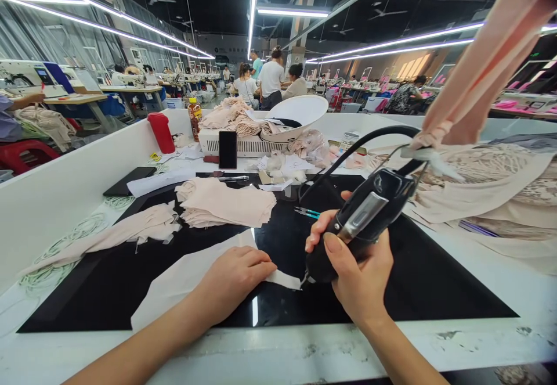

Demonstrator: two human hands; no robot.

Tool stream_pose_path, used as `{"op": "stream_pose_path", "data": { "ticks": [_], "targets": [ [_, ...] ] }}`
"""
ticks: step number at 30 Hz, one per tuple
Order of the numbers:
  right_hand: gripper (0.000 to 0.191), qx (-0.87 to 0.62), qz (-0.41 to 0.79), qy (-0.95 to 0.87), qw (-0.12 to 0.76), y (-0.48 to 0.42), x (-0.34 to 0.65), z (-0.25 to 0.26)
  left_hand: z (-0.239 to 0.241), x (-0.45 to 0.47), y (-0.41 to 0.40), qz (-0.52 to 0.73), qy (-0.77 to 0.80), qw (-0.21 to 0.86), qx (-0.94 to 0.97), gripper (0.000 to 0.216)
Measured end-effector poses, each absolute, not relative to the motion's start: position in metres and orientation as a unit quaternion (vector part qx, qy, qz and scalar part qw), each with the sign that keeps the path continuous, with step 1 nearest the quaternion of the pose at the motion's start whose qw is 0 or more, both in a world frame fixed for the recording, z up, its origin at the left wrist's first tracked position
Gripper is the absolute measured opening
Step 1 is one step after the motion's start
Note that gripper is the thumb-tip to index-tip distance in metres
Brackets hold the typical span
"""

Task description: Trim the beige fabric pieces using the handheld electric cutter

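Observation:
My right hand [363,274] is wrapped round a black corded hand tool [363,213] with a silver plate on its side. The tool tilts down to the left, its tip at the narrow end of a pale fabric piece [187,272]. Fingers together and curved, my left hand [241,274] presses that piece onto the black board [300,309]; its thumb is hidden. A stack of cut pale fabric pieces [226,202] lies behind my left hand. Beside the tool are small blue-handled thread snips [307,212].
A pink cloth strip [474,71] hangs from above, tied at the tool's cord end. Loose fabric [130,231] lies left, with more cloth [487,182] at right. Behind stand a phone [228,150], a red container [161,132] and a white box [243,144]. Co-workers [272,77] are farther back.

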State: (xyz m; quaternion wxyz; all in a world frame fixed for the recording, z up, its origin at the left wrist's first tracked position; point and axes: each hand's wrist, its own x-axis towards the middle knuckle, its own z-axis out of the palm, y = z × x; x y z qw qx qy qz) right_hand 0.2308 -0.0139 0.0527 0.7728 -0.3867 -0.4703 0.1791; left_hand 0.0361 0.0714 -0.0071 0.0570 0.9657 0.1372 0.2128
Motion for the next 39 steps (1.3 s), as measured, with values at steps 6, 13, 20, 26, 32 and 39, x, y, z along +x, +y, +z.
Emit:
{"op": "stream_pose_path", "data": {
  "ticks": [6, 13, 20, 26, 32, 39],
  "targets": [
    [0.025, -0.392, 0.184, -0.466, 0.771, -0.014, 0.232, 0.051, -0.008, 0.037, 0.07, 0.205, 0.132, 0.03, 0.969, 0.02],
    [0.025, -0.387, 0.19, -0.467, 0.772, -0.014, 0.233, 0.051, -0.007, 0.038, 0.067, 0.209, 0.116, 0.02, 0.971, 0.016],
    [0.047, -0.391, 0.196, -0.466, 0.769, -0.015, 0.235, 0.05, -0.009, 0.039, 0.063, 0.23, 0.09, 0.022, 0.969, 0.019],
    [0.052, -0.402, 0.195, -0.46, 0.767, -0.014, 0.237, 0.05, -0.008, 0.041, 0.061, 0.224, 0.085, 0.011, 0.971, 0.018],
    [0.045, -0.407, 0.194, -0.449, 0.771, -0.015, 0.235, 0.053, -0.009, 0.042, 0.06, 0.222, 0.093, 0.029, 0.97, 0.012],
    [0.047, -0.384, 0.178, -0.416, 0.805, -0.004, 0.229, 0.066, -0.014, 0.044, 0.06, 0.219, 0.085, 0.026, 0.972, 0.011]
  ]
}}
